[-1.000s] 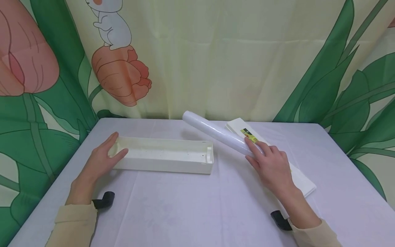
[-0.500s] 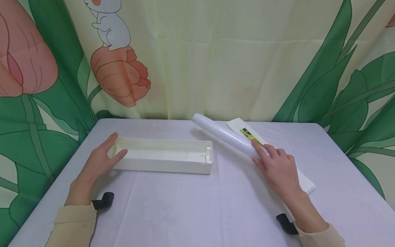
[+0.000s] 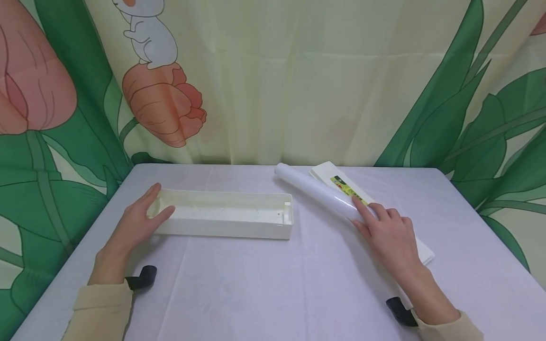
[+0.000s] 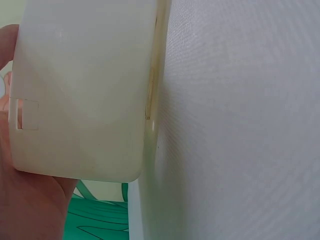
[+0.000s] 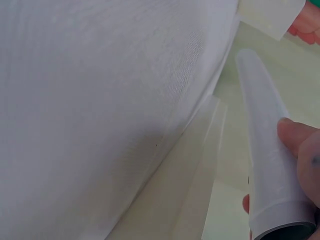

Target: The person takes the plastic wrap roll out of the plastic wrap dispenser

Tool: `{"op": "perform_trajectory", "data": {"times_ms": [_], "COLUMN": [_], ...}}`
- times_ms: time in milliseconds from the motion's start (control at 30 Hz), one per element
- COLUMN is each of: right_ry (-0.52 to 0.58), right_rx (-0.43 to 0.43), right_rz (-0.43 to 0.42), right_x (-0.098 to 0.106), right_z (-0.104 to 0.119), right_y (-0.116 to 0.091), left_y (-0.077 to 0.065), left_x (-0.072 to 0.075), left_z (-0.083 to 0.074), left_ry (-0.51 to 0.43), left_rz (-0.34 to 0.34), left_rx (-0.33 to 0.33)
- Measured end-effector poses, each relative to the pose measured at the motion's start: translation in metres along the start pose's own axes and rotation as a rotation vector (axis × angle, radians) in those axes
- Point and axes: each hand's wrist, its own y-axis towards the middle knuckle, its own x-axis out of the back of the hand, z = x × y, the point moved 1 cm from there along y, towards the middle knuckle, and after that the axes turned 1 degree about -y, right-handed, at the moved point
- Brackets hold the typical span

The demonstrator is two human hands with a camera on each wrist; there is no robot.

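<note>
A long white plastic box (image 3: 226, 229), open at the top, stands on the table left of centre. My left hand (image 3: 135, 222) grips its left end, thumb over the front rim and fingers round the far side; the left wrist view has the box's wall (image 4: 85, 90) up close. On the right, my right hand (image 3: 387, 237) holds a roll of plastic wrap (image 3: 320, 192) near its close end. In the right wrist view the thumb lies along the roll (image 5: 270, 140), whose hollow end faces the camera. The roll slants over a white lid.
The long white lid (image 3: 330, 171), with a yellow-green label (image 3: 344, 184), lies on the white tablecloth (image 3: 239, 289), partly under the right hand. A printed curtain (image 3: 290, 94) hangs behind the table's far edge. Black camera mounts (image 3: 142, 278) sit at both wrists.
My right hand has moved right and a little closer to me with the roll, and the roll's far end has sunk toward the table. My left hand and the box stay put.
</note>
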Motion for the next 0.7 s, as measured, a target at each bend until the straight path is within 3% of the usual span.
{"op": "perform_trajectory", "data": {"times_ms": [167, 700], "right_ry": [-0.003, -0.033], "right_rx": [-0.027, -0.028], "right_rz": [0.056, 0.126], "right_x": [0.0018, 0.0071], "right_z": [-0.0013, -0.0012], "right_y": [-0.0003, -0.0031], "left_y": [-0.0003, -0.0004], "left_x": [-0.0005, 0.0005], "left_z": [-0.0004, -0.0033], "left_ry": [0.002, 0.022], "left_rz": [-0.004, 0.001], "left_rx": [0.002, 0.011]}}
